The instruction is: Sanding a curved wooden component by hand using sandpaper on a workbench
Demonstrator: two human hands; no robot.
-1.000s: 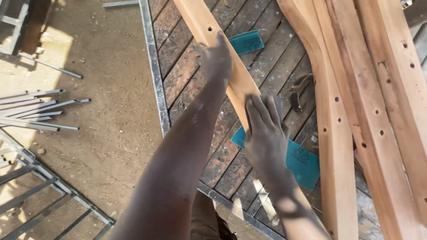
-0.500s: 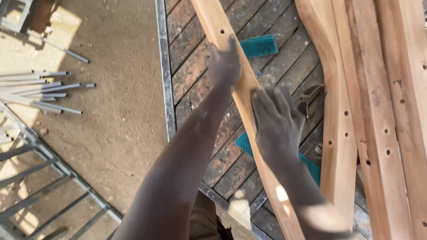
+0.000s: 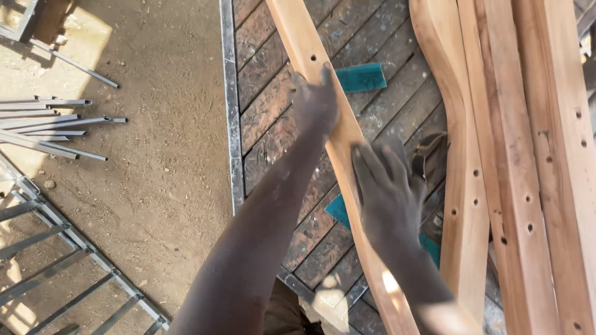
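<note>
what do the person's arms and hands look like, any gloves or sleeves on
Both are bare: no gloves, sleeves, watch or rings in view. The left hand and right hand look coated in fine pale dust, as do the forearms. Sunlight falls in patches on the right forearm.

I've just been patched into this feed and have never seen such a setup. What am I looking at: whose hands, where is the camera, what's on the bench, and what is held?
There is no machine here: these are a person's two bare hands, filmed by a camera worn on the head and looking straight down. The left hand presses flat on a long pale wooden slat with a drilled hole; the right hand lies flat on the same slat, nearer the body. Neither hand grips it. The slat lies slantwise across a dark slatted bench with a metal rim. Two teal sheets lie on the bench, one partly under the right hand. More pale wooden parts with holes lie to the right. On the sandy ground at left lie metal rods and a metal frame.
</note>
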